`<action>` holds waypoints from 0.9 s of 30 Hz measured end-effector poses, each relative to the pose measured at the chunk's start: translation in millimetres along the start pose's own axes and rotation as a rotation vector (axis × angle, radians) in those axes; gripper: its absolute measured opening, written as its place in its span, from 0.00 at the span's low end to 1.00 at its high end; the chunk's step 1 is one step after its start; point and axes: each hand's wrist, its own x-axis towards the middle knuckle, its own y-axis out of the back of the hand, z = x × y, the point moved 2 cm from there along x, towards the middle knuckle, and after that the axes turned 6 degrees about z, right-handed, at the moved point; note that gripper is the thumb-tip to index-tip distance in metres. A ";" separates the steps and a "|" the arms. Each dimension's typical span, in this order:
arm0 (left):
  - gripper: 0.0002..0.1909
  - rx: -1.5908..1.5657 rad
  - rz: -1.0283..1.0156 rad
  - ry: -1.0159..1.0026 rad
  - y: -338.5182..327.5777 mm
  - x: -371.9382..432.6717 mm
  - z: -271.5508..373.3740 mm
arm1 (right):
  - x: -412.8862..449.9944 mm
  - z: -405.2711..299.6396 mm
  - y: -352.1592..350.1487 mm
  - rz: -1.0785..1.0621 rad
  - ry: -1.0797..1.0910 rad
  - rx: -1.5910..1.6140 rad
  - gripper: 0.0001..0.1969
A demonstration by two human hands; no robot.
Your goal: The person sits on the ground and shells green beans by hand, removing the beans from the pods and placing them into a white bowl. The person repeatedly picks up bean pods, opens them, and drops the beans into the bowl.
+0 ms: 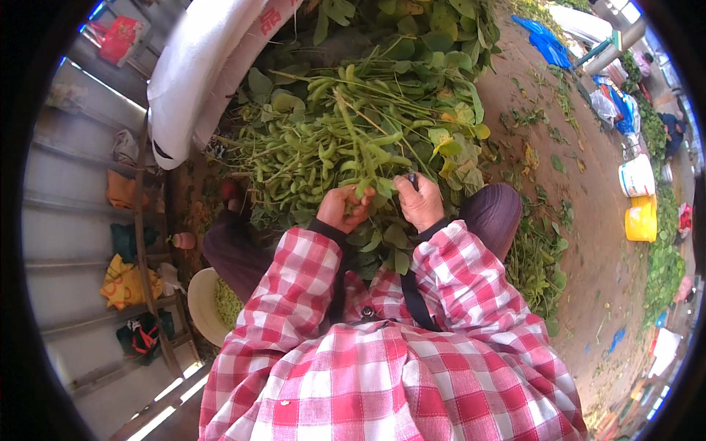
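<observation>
Green soybean plants [298, 149], thick with pods and leaves, lie heaped before me. My left hand [346, 208] has its fingers closed on the lower end of a pod-bearing soybean stem [358, 146] that points away from me across the heap. Close to its right, my right hand [419, 202] is closed around a small dark tool [412, 180], mostly hidden in the fist, so its kind cannot be told. Low at my left stands a pale bucket [201, 306] holding light green pods or beans [226, 303].
A white sack [190, 77] rises at the upper left, near a metal rack [146, 220] hung with bags. More cut plants [532, 264] lie by my right knee. Farther right on the dirt floor are a white bucket [637, 176], a yellow bucket [641, 220] and a distant person [672, 132].
</observation>
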 end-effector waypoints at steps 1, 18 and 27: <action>0.11 -0.021 -0.014 0.008 1.8 0.3 0.0 | 3.1 2.5 0.3 -0.012 -0.002 0.061 0.13; 0.10 -0.061 0.104 -0.056 -11.6 -8.5 4.0 | 15.3 -53.4 -17.1 -0.074 0.652 -0.599 0.09; 0.14 -0.022 0.123 -0.046 -11.2 -5.3 1.4 | 38.8 -44.4 -29.8 -0.102 0.684 -0.568 0.17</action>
